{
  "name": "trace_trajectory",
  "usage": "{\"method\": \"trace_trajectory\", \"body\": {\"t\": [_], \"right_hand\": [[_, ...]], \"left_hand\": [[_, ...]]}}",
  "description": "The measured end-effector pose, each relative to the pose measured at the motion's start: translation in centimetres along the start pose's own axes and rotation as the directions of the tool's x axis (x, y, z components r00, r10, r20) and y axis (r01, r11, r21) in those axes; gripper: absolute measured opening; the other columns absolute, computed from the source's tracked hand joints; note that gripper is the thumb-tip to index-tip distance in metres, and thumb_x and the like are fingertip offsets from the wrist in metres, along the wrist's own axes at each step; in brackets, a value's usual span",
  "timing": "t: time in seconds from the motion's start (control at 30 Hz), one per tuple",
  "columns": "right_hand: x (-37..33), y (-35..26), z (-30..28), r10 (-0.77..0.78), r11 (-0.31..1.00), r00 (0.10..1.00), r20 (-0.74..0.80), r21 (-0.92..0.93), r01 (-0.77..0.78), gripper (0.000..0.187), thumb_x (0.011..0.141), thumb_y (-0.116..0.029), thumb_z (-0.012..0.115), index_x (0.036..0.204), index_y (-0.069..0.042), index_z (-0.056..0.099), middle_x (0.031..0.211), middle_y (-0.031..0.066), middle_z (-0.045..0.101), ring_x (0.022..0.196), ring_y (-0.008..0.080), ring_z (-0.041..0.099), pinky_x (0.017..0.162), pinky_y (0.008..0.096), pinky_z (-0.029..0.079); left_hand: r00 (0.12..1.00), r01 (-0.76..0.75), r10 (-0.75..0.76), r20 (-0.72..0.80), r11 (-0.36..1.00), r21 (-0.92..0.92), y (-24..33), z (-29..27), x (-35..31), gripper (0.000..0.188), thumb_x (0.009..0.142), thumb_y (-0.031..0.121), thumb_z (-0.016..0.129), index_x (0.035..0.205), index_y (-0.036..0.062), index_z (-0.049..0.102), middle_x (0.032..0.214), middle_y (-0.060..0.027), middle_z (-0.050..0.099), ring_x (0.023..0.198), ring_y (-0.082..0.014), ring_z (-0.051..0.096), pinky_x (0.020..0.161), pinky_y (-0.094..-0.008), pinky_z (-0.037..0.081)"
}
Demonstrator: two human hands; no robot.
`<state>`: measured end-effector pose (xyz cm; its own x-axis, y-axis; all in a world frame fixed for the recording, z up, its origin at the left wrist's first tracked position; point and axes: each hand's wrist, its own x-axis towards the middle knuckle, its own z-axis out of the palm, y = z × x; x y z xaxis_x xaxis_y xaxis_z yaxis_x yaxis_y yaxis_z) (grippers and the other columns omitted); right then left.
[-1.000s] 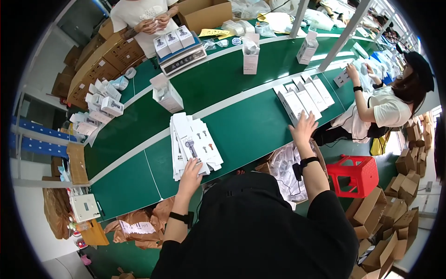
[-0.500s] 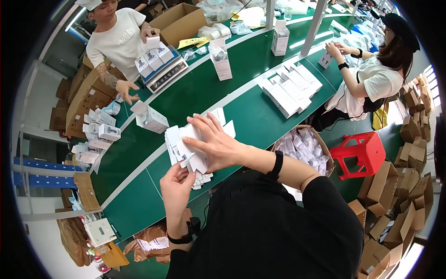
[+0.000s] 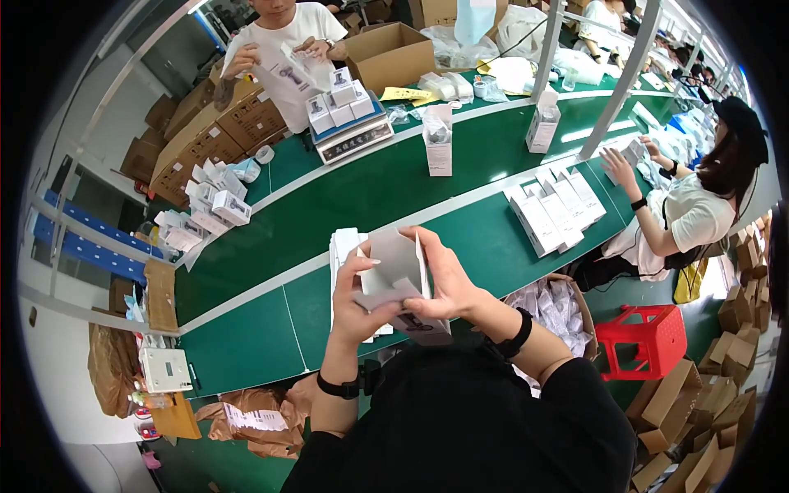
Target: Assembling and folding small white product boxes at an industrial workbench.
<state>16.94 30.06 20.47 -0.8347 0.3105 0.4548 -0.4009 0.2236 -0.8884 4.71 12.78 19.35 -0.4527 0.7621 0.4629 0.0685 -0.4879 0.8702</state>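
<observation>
A small white carton [image 3: 396, 267], opened up with its grey inside facing me, is held between both hands above the green belt. My left hand [image 3: 355, 304] grips its left wall and a lower flap. My right hand [image 3: 444, 287] holds the right wall, fingers curled on the bottom flap. Under the hands lies a stack of flat white carton blanks [image 3: 345, 246], partly hidden. A row of flat white cartons [image 3: 555, 209] lies on the belt to the right.
The green conveyor table [image 3: 271, 246] runs diagonally. An upright white box [image 3: 438, 140] and another [image 3: 542, 123] stand on the far lane. A scale carries small boxes [image 3: 345, 123]. One person stands opposite, another sits at right. A red stool [image 3: 641, 337] and a bin of bags [image 3: 551, 308] are beside me.
My right hand came back from the cartons at right to the stack, took up a flat blank with the left hand, and the blank is now opened into a box shape.
</observation>
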Motion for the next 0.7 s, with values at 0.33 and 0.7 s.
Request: {"method": "trace_trajectory", "body": {"t": [0.33, 0.7], "right_hand": [[-0.1, -2.1, 0.8, 0.227, 0.957, 0.968, -0.108, 0.208, -0.201, 0.043, 0.099, -0.009, 0.055, 0.141, 0.000, 0.054, 0.134, 0.0133, 0.058, 0.121, 0.0187, 0.057, 0.106, 0.0353, 0.045], [-0.9, 1.4, 1.1, 0.410, 0.905, 0.887, -0.214, 0.221, -0.364, 0.039, 0.094, -0.010, 0.055, 0.132, 0.001, 0.058, 0.112, 0.0051, 0.066, 0.101, 0.0121, 0.060, 0.086, 0.0265, 0.049]], "left_hand": [[0.927, 0.203, -0.246, -0.282, 0.964, -0.173, -0.5, 4.7, 1.9, 0.050, 0.099, 0.020, 0.066, 0.145, 0.0081, 0.049, 0.143, -0.0165, 0.055, 0.131, -0.0254, 0.055, 0.112, -0.0381, 0.044], [0.871, 0.372, -0.333, -0.362, 0.927, 0.044, -1.4, 5.9, 2.1, 0.039, 0.105, 0.007, 0.047, 0.144, 0.0030, 0.047, 0.138, -0.0136, 0.056, 0.129, -0.0212, 0.053, 0.110, -0.0345, 0.043]]}}
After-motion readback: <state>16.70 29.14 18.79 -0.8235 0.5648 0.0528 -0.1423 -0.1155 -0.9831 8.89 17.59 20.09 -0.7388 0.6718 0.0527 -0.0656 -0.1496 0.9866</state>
